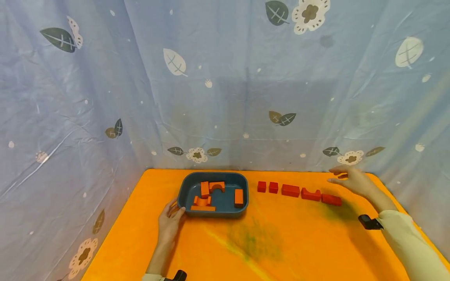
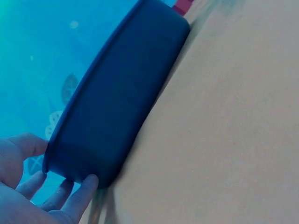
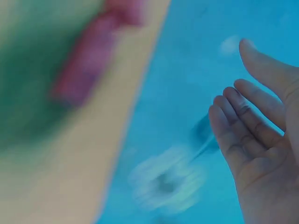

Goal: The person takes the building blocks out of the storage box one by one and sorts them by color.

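Observation:
My left hand [image 1: 170,223] grips the near-left corner of a dark blue-grey tray [image 1: 219,214]. In the left wrist view its fingertips [image 2: 88,181] lie against the tray's outer wall and rim. Several orange blocks sit inside, among them an upright rectangular block [image 1: 238,198], an arch block [image 1: 216,186] and a long flat block [image 1: 203,208]. Over the table's far right, my right hand [image 1: 352,180] is raised with nothing in it, fingers extended, palm showing in the right wrist view. Nearest to it lies a red rectangular block [image 1: 331,200], the right end of a row.
Left along that row are a red block with a curved notch [image 1: 311,194], a red rectangular block [image 1: 290,190] and two small red cubes [image 1: 273,187]. Patterned blue curtains [image 1: 246,97] enclose the orange-covered table [image 1: 281,249] at the back and sides.

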Available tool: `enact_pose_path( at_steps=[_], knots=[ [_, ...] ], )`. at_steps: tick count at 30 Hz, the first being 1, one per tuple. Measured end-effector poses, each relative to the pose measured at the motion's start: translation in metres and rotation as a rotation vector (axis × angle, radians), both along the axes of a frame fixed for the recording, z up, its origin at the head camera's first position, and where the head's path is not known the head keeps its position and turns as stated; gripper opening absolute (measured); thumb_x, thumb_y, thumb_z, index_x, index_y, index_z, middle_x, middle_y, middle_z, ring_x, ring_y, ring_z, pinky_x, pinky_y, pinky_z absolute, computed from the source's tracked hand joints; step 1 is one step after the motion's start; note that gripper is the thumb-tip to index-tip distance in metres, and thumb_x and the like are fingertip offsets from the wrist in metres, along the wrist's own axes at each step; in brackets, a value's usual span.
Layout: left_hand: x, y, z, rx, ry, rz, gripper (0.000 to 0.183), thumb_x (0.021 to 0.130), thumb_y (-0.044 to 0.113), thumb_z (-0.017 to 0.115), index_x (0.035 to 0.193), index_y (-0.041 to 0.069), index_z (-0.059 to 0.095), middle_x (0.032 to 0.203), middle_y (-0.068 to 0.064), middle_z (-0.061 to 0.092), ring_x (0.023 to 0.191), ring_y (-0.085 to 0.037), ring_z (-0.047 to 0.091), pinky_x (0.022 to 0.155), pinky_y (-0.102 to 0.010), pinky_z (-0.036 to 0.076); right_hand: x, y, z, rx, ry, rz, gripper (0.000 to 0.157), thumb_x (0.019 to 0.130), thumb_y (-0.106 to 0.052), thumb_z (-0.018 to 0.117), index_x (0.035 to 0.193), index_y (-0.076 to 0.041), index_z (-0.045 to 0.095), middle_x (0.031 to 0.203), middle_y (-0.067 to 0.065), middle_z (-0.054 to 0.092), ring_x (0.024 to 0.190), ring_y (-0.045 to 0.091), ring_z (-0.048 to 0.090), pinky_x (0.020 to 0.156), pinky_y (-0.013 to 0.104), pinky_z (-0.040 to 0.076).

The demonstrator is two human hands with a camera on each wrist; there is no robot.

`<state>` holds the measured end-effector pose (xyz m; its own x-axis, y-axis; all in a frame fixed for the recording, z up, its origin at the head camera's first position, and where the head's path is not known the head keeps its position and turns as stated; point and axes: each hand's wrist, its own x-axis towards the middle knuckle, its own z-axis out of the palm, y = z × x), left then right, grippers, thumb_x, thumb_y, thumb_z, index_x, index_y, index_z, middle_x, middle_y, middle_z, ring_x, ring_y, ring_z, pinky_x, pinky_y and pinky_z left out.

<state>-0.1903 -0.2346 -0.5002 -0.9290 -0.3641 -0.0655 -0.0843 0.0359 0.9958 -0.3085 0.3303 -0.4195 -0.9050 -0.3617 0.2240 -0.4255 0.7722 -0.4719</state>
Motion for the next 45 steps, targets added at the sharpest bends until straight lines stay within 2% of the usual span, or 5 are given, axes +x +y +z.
enact_pose_path(
  at_steps=[8,18,27,33,45],
  knots=[
    [-0.001,-0.001,0.000,0.018,0.013,-0.002,0.052,0.096,0.010,0.063,0.145,0.007,0.045,0.140,-0.023,0.048,0.110,-0.025,0.057,0.094,-0.037,0.054,-0.007,-0.145,0.025,0.174,0.193,0.421,0.037,0.079,-0.020,0.082,0.110,0.000,0.072,0.109,0.014,0.069,0.094,0.029,0.067,0.082,0.042,0.058],
    [-0.002,0.001,-0.001,0.007,0.015,0.012,0.052,0.094,0.010,0.065,0.143,0.006,0.048,0.137,-0.024,0.051,0.107,-0.024,0.059,0.090,-0.034,0.056,-0.007,-0.273,0.011,0.405,-0.043,0.568,0.031,0.087,0.003,0.070,0.118,-0.002,0.070,0.123,0.010,0.064,0.113,0.026,0.061,0.093,0.035,0.054],
    [-0.001,-0.002,-0.003,0.002,0.017,0.017,0.053,0.094,0.013,0.068,0.142,0.007,0.049,0.138,-0.023,0.051,0.107,-0.024,0.059,0.092,-0.037,0.055,-0.026,-0.305,-0.007,0.534,-0.199,0.465,0.033,0.086,0.013,0.064,0.115,-0.003,0.070,0.115,0.009,0.067,0.111,0.026,0.060,0.095,0.036,0.053],
    [-0.001,-0.002,-0.004,0.026,0.026,0.035,0.051,0.093,0.011,0.068,0.141,0.006,0.051,0.137,-0.024,0.053,0.110,-0.026,0.060,0.090,-0.033,0.056,-0.032,-0.312,-0.023,0.572,-0.157,0.489,0.028,0.083,0.012,0.069,0.103,-0.007,0.074,0.103,0.006,0.068,0.100,0.024,0.060,0.091,0.035,0.054],
    [-0.001,-0.001,-0.005,0.047,0.019,0.028,0.052,0.093,0.008,0.067,0.141,0.003,0.049,0.137,-0.025,0.052,0.102,-0.018,0.062,0.090,-0.033,0.056,-0.025,-0.296,-0.004,0.356,-0.063,0.593,0.026,0.077,-0.007,0.083,0.101,-0.002,0.075,0.096,0.007,0.070,0.081,0.017,0.063,0.074,0.025,0.056]
  ],
)
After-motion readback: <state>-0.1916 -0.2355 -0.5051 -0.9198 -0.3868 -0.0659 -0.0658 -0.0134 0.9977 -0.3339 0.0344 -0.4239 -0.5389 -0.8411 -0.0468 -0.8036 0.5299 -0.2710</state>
